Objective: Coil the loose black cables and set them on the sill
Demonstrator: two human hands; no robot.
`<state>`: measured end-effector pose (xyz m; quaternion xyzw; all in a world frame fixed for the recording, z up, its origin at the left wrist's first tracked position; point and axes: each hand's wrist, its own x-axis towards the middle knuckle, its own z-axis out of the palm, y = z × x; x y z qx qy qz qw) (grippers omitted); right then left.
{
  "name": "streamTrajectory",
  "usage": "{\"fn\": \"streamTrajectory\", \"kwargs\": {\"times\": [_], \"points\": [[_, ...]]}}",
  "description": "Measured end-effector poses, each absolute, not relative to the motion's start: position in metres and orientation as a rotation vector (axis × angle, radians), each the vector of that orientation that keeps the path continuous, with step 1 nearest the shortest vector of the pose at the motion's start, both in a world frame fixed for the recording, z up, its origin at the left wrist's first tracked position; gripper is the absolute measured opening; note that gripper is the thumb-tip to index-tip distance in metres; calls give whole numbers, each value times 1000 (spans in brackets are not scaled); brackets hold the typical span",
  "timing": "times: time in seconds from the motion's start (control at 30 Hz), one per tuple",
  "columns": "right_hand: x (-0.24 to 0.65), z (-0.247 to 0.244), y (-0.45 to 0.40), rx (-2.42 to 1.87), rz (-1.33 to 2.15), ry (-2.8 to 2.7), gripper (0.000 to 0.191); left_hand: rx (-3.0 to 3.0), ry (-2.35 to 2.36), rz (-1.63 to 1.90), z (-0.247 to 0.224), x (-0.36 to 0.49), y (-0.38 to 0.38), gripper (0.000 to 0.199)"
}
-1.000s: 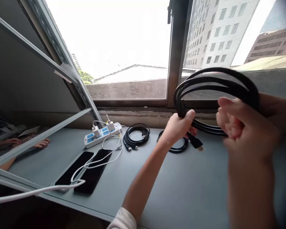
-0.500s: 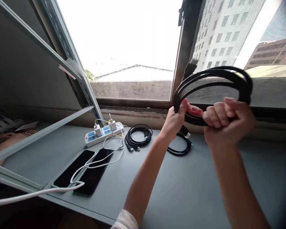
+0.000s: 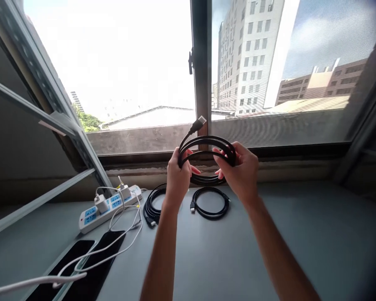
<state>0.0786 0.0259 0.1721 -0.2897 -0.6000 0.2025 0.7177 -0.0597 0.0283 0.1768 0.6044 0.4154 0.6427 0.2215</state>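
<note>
I hold a coiled black cable (image 3: 207,146) up in front of the window with both hands. My left hand (image 3: 177,177) grips the coil's left side and my right hand (image 3: 242,172) grips its right side. One plug end (image 3: 199,123) sticks up from the top left of the coil. Below my hands, two more coiled black cables lie on the grey table (image 3: 301,242): one (image 3: 210,202) straight beneath the held coil and one (image 3: 152,207) to its left, partly hidden by my left forearm.
A white power strip (image 3: 108,205) with blue sockets and white chargers lies at the left. White leads run from it to two dark phones (image 3: 78,267) near the front left edge. An open window frame (image 3: 50,117) slants over the table's left side.
My hands have carried the coil away from my face and toward the middle, out over the table. My right hand now grips the coil's right side. The view has shifted right and up.
</note>
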Motion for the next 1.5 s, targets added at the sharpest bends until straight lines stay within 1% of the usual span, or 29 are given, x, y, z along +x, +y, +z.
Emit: {"fn": "streamTrajectory", "kwargs": {"times": [0.03, 0.13, 0.2, 0.23, 0.3, 0.37, 0.47, 0.53, 0.63, 0.7, 0.8, 0.83, 0.93, 1.03, 1.13, 1.17, 1.3, 1.37, 1.5], "points": [[79, 172, 26, -664, 382, -1354, 17, 1686, 1216, 1731, 177, -62, 27, 13], [83, 171, 30, -655, 209, -1515, 49, 1715, 1385, 1558, 178, -67, 25, 20], [85, 169, 35, -603, 110, -1630, 57, 1728, 1456, 1442, 177, -71, 26, 23], [86, 167, 38, -581, 58, -1675, 55, 1740, 1480, 1398, 177, -72, 27, 24], [86, 165, 44, -547, -14, -1736, 47, 1772, 1492, 1350, 174, -75, 29, 24], [86, 163, 47, -529, -47, -1751, 39, 1800, 1442, 1344, 172, -76, 32, 19], [86, 162, 48, -505, -32, -1715, 33, 1825, 1350, 1335, 170, -76, 33, 11], [87, 164, 47, -505, 26, -1677, 26, 1830, 1324, 1330, 170, -73, 32, 14], [90, 165, 47, -564, 132, -1616, 19, 1837, 1312, 1343, 171, -67, 31, 27], [91, 163, 51, -643, 156, -1575, 20, 1862, 1288, 1340, 170, -63, 33, 27], [94, 155, 62, -793, 81, -1557, 31, 1875, 1265, 1333, 165, -59, 40, 24], [95, 151, 67, -847, 55, -1584, 32, 1870, 1279, 1326, 163, -59, 43, 23], [96, 141, 79, -1054, 84, -1731, 24, 1878, 1369, 1247, 154, -63, 54, 20], [95, 135, 84, -1257, 168, -1816, 21, 1876, 1402, 1142, 148, -68, 62, 16], [94, 134, 83, -1302, 211, -1847, 17, 1841, 1397, 1102, 149, -71, 64, 18], [94, 135, 82, -1294, 232, -1857, 19, 1837, 1394, 1100, 150, -73, 63, 19], [96, 142, 73, -1202, 343, -1873, 46, 1870, 1309, 1077, 159, -81, 55, 24], [98, 147, 68, -1127, 410, -1864, 55, 1890, 1270, 1072, 161, -87, 52, 25], [98, 156, 57, -1058, 598, -1823, 58, 1901, 1201, 1056, 163, -93, 49, 31]]}}
